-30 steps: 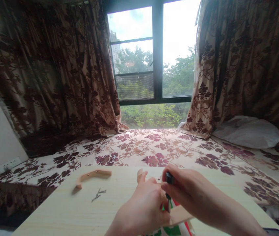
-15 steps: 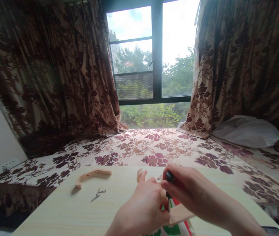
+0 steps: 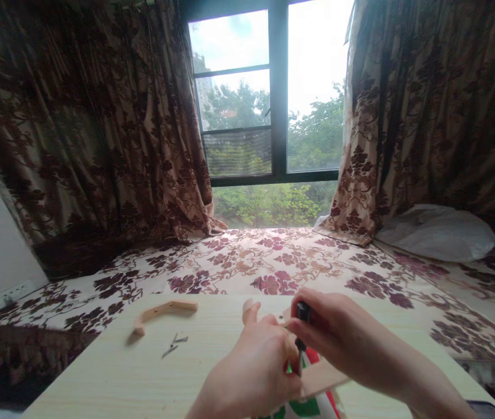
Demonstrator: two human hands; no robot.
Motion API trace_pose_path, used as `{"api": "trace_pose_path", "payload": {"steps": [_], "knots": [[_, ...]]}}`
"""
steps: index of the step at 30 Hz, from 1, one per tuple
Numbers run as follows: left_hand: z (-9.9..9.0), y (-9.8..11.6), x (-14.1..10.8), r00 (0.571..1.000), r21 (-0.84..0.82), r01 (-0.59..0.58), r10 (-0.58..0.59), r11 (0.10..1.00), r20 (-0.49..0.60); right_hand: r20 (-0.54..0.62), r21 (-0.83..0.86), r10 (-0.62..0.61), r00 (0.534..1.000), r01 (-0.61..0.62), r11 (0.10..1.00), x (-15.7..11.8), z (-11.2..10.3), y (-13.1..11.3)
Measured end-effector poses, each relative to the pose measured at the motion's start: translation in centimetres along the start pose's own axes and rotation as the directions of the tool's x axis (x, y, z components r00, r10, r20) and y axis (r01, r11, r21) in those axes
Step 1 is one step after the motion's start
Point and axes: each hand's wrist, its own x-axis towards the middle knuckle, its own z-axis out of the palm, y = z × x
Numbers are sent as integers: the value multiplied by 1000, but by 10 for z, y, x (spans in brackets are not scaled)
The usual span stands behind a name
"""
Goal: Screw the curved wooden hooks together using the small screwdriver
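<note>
My right hand (image 3: 337, 326) is closed around the black handle of a screwdriver (image 3: 303, 312), which stands nearly upright. Its shaft points down to a light wooden piece (image 3: 323, 378) by my left fingertips. My left hand (image 3: 258, 364) grips that wooden piece, its fingers partly hiding the shaft's tip. Just past my left hand shows a pale rounded wooden end (image 3: 247, 310); whether it joins the gripped piece I cannot tell. Under the work lies a white, green and red printed plastic sheet or bag (image 3: 306, 407).
A curved wooden piece (image 3: 166, 308) lies on the pale wooden table (image 3: 116, 378) to the left, with several screws (image 3: 174, 344) near it. A dark flat object (image 3: 485, 409) is at the lower right edge. Behind the table spreads a flowered cover (image 3: 238, 256) below the window.
My right hand has turned slightly, and the screwdriver's handle has shifted a little to the right. My left hand and the wooden piece stay almost where they were.
</note>
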Motion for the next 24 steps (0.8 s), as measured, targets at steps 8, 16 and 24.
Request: {"api": "trace_pose_path", "payload": {"steps": [8, 16, 24], "knots": [[1, 0, 2, 1000, 31, 1, -1, 1000, -18, -9, -43, 12, 1000, -13, 999, 3, 3, 0], [4, -1, 0, 999, 46, -29, 31, 998, -44, -1, -34, 1, 1000, -1, 999, 2, 3, -1], [5, -5, 1, 998, 75, -52, 55, 996, -36, -15, -55, 14, 1000, -15, 998, 5, 1, 3]]}}
